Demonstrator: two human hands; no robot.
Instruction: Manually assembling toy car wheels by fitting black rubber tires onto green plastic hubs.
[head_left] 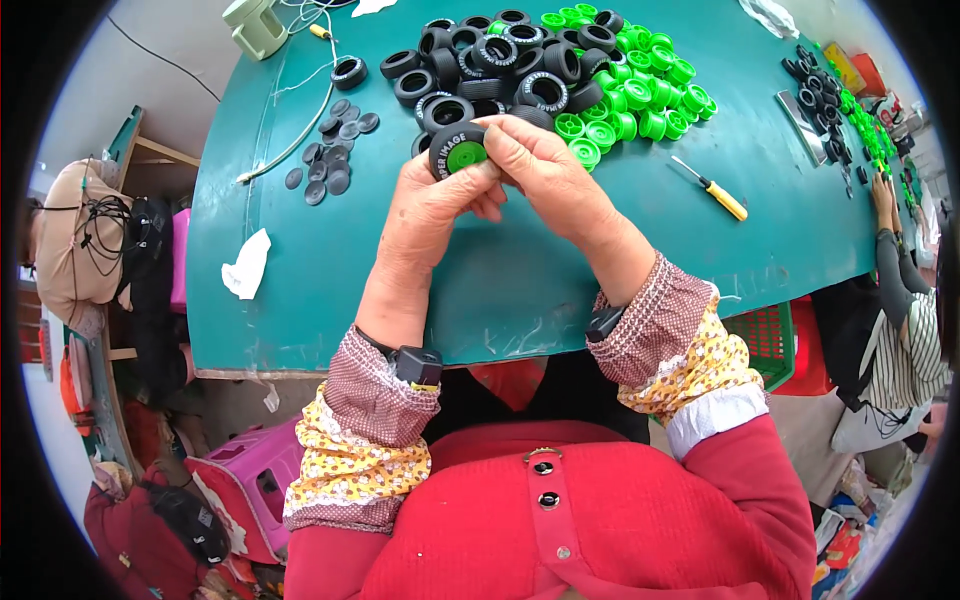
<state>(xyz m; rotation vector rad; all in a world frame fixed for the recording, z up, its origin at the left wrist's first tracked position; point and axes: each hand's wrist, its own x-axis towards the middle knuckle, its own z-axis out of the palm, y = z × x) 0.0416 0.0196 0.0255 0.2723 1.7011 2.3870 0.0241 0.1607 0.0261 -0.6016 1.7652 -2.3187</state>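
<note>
Between my two hands, over the green table [330, 290], is a small black toy tire [441, 150] with a bright green wheel hub [465, 154] seated in its middle. My left hand [437, 197] grips the tire from below, its thumb against the hub. My right hand [550, 172] is closed on the tire's right side, thumb and fingers pinching near the rim. Just beyond my hands lies a heap of loose black tires [480, 86]. Beside it, to the right, spreads a pile of green wheel hubs [640, 92].
Several flat black discs [338, 182] lie left of my hands, near a pale cord [310, 148] and white paper [246, 264]. A yellow-handled screwdriver [724, 199] rests at right. Another person [905, 290] sits at far right by more tires and hubs. A green basket [760, 342] stands below the table edge.
</note>
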